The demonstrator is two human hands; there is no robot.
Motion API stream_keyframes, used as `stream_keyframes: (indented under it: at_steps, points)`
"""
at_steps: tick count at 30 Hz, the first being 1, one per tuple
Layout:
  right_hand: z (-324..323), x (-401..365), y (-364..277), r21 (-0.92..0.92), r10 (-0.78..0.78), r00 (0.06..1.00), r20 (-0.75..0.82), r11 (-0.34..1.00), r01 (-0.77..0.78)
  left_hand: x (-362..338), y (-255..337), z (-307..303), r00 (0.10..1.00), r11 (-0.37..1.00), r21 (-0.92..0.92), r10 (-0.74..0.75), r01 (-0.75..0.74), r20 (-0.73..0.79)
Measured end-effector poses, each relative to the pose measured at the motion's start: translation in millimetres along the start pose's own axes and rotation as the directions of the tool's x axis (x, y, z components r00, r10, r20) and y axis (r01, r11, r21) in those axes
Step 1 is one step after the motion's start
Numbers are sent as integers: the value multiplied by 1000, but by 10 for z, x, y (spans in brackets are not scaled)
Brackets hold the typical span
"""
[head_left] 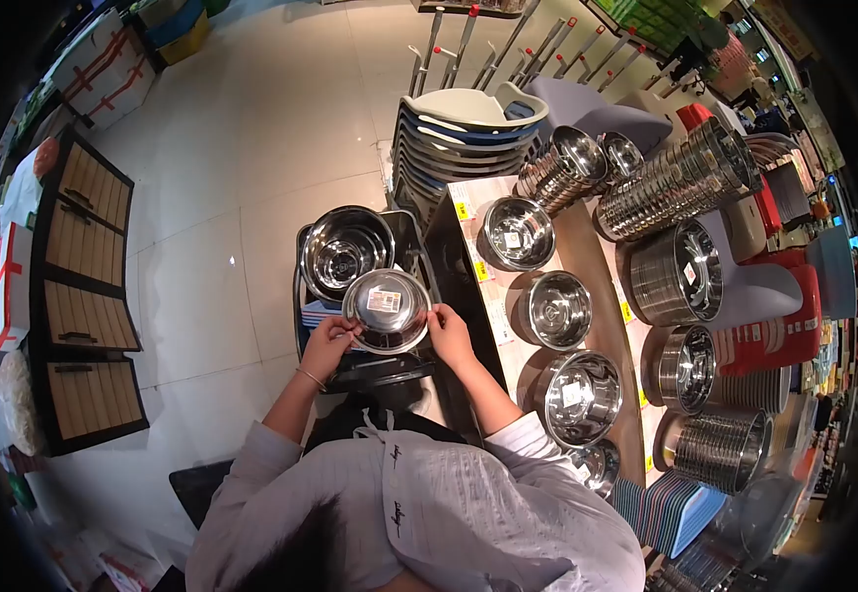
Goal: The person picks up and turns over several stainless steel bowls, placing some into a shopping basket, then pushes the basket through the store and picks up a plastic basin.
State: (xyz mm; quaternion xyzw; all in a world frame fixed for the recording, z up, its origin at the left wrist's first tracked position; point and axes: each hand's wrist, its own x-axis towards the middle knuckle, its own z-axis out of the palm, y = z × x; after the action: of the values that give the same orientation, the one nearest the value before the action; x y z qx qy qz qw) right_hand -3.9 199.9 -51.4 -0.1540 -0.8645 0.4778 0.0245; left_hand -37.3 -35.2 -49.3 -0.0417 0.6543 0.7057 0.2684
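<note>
A shiny stainless steel bowl (404,333) with a printed label is held in front of me by its rim. My left hand (326,345) pinches the left edge, and my right hand (450,333) grips the right edge. Just beyond it, a wider steel basin (322,240) rests in a dark cart (419,247), its near side partly covered by the bowl. Blue striped items (319,313) show in the cart beside my left hand. What else lies beneath the bowl is hidden.
To the right, a tiered display shelf (602,266) carries several steel bowls (559,310) and nested stacks (668,271). Stacked plastic basins (468,123) stand ahead. Wood-front cabinets (89,306) line the left side of the tiled floor (202,227).
</note>
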Motion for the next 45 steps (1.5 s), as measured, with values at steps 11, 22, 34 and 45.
stream_keyframes:
  at_steps: [11, 22, 34, 45]
  points:
    - [722, 672, -360, 118, 100, 968, 232, 984, -130, 568, -155, -824, 947, 878, -368, -319, 305, 22]
    - [1937, 1726, 185, -217, -89, 996, -15, 973, 84, 1871, -760, -1371, 866, 889, -38, -454, 456, -208]
    - [2720, 1895, 927, -286, 202, 979, 0, 938, -194, 2655, -1734, -1455, 890, 924, 119, -306, 364, -339]
    - [2719, 1833, 928, -384, 389, 890, 238, 879, -281, 2765, -1961, -1530, 944, 605, 726, -241, 327, -225]
